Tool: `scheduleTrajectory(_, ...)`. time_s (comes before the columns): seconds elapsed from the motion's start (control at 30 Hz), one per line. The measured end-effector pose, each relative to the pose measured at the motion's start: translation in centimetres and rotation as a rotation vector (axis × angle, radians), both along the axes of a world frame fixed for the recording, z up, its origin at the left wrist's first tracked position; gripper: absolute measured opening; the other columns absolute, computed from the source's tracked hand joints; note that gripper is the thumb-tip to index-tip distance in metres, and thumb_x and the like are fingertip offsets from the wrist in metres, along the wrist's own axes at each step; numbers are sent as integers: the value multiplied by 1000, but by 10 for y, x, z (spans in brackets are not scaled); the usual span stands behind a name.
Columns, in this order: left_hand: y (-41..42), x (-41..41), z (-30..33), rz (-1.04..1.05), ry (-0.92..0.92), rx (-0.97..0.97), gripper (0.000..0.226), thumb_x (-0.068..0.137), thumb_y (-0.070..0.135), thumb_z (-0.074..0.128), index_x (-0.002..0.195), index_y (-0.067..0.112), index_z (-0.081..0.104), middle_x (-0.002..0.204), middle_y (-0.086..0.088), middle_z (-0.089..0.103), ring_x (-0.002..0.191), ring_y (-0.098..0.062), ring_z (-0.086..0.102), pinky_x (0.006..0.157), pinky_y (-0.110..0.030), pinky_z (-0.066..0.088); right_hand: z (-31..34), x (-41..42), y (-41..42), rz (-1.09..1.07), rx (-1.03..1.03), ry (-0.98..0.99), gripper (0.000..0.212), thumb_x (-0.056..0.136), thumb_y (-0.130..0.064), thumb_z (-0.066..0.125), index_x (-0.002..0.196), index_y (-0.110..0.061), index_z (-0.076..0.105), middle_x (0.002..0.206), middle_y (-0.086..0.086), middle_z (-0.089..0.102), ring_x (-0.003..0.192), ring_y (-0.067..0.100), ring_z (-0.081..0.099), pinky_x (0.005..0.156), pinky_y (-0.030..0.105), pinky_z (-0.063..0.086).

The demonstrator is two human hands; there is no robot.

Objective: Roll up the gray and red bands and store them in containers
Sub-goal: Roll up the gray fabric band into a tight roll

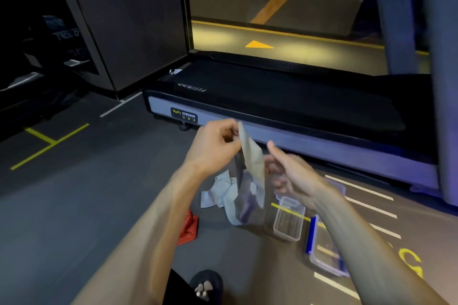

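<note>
My left hand [215,142] pinches the top end of the gray band [251,168] and holds it up, so the band hangs down to a crumpled heap on the floor. My right hand [288,171] is just right of the hanging band, fingers loosely spread, not gripping it. The red band [189,229] lies bunched on the floor, partly hidden behind my left forearm. A small clear container [288,218] stands open on the floor below my right hand. A larger clear container with blue clips [324,255] sits to its right, partly behind my right forearm.
A treadmill [285,104] runs across the floor just beyond my hands. A dark pillar [443,82] rises at the right. My foot in a dark sandal [205,285] shows at the bottom. White and yellow floor lines surround the containers.
</note>
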State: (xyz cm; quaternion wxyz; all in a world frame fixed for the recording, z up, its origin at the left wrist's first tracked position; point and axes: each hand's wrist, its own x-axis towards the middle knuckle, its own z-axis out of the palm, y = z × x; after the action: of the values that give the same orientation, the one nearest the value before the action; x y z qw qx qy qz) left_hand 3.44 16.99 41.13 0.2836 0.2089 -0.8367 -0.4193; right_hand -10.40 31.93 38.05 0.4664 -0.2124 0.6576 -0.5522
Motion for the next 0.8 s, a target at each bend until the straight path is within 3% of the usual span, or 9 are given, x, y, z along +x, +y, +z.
scheduleTrajectory(0.1,5,-6,-8,93,14,-46,15,78,9,58,76,20,69,64,1,69,65,-22,68,69,-42,56,11,8,1,-32,-151,173,64,77,-73,63,116,-24,71,105,-2,73,82,17,68,69,31,50)
scheduleTrajectory(0.17,11,-9,-8,161,12,-99,12,76,12,63,75,22,69,62,3,66,61,-16,64,66,-38,55,18,14,7,40,-136,328,66,73,-72,69,126,-33,65,121,-9,69,105,11,68,84,25,53)
scheduleTrajectory(0.2,13,-10,-7,171,11,-112,9,75,16,65,75,24,69,63,5,67,61,-12,64,65,-37,55,17,16,10,65,-97,424,73,70,-72,76,132,-35,59,126,-13,64,110,5,65,87,20,52)
scheduleTrajectory(0.27,18,-13,-6,153,4,-115,6,75,32,67,76,27,71,65,10,70,61,-7,65,65,-36,56,11,20,12,55,-18,612,82,66,-65,84,138,-38,53,130,-19,58,116,-1,58,93,24,50)
scheduleTrajectory(0.33,23,-15,-7,154,-3,-113,14,75,42,66,76,29,73,66,14,70,60,-4,64,64,-35,56,3,18,11,-33,-25,721,58,75,-44,85,127,-35,61,116,-17,66,107,1,63,90,30,54)
scheduleTrajectory(0.43,24,-14,-8,162,-5,-120,12,76,38,66,78,29,74,70,13,71,63,-4,65,65,-34,57,-2,6,13,-115,-27,868,5,88,-20,71,88,-25,71,75,-6,71,74,13,66,71,36,54)
scheduleTrajectory(0.57,21,-11,-10,221,31,-17,6,85,26,73,79,26,74,70,8,71,64,-10,64,64,-28,54,0,-14,24,-183,-10,801,21,97,-17,62,76,-16,67,68,0,66,65,10,56,65,32,44)
scheduleTrajectory(0.7,21,-14,-12,171,68,227,12,88,14,69,77,19,71,73,-2,67,66,-16,58,67,-31,47,7,-18,27,-228,-81,609,16,98,-15,65,86,-18,75,84,1,78,79,12,67,76,32,50)
scheduleTrajectory(0.8,22,-17,-15,76,26,360,11,91,12,65,80,13,67,73,0,56,68,-11,47,65,-29,38,12,-17,31,-257,-150,537,14,97,-18,67,87,-18,76,82,12,76,70,20,61,66,37,45)
